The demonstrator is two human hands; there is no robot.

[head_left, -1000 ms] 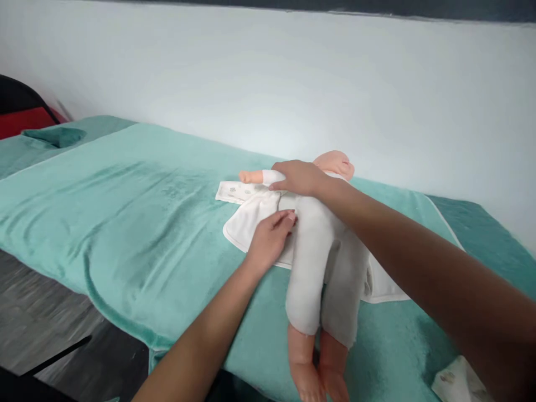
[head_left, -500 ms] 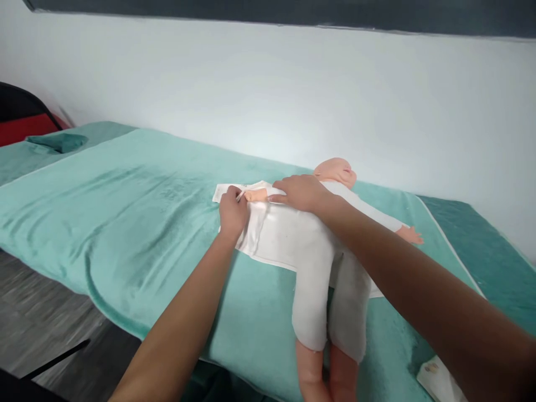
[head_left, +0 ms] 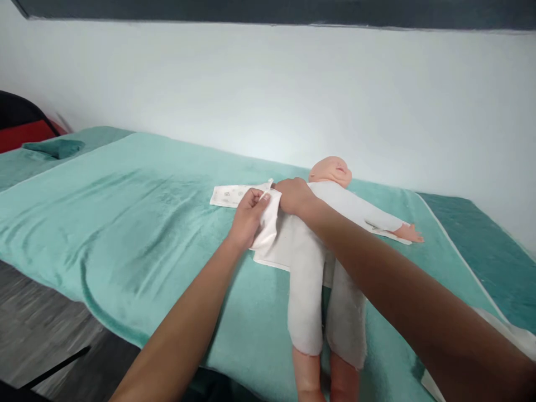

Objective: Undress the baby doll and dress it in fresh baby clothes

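Observation:
A baby doll (head_left: 335, 173) in a white suit lies on its back on a teal towel (head_left: 138, 223), head toward the wall, bare feet toward me. A white garment (head_left: 272, 245) is spread under its body. My left hand (head_left: 249, 215) is closed on the garment's edge by the doll's near shoulder and lifts it. My right hand (head_left: 295, 195) is closed over the doll's near arm or shoulder, right next to the left hand. The doll's other arm (head_left: 397, 228) stretches out to the right.
The towel covers a padded table that runs along a pale wall. A folded teal cloth (head_left: 54, 147) lies at the far left end, near a black and red chair (head_left: 20, 120). A printed white sleeve (head_left: 228, 195) lies flat beside the doll. Dark floor shows at lower left.
My left hand went from the doll's flank up to its near arm and now pinches the garment's edge and lifts it. The doll's near arm is now covered by my hands and the cloth.

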